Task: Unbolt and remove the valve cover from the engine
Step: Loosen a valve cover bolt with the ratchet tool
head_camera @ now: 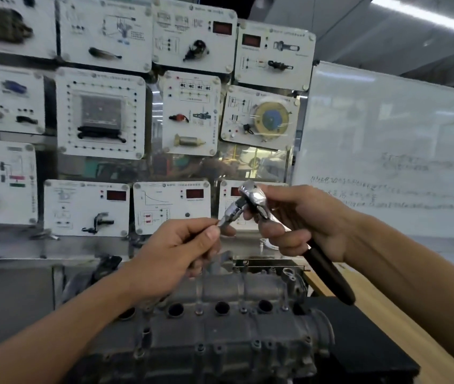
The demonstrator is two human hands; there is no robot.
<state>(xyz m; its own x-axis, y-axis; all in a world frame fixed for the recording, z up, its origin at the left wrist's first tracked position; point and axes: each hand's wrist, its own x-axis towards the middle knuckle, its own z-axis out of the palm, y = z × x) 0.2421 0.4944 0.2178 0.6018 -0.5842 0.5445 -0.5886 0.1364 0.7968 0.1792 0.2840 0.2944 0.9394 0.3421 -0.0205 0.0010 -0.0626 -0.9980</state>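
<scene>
Nearest, the grey valve cover point(248, 328) sits bolted on the engine point(198, 367), low and centre, on a black base point(359, 342) over the wooden counter point(381, 309). Above it the right hand point(298, 217) grips a ratchet point(328, 273) near its head, while the left hand point(181, 245) pinches the socket point(232, 212). Behind stand instrument panels point(101, 115) and a whiteboard point(400, 134)

Cool, even light falls from a ceiling strip lamp point(420, 13) at upper right, mirrored as pale streaks on the whiteboard point(392, 128). The engine point(220, 333) below sits dim. The wall panels point(101, 112) bow and smear toward the left edge, perhaps from motion blur.
</scene>
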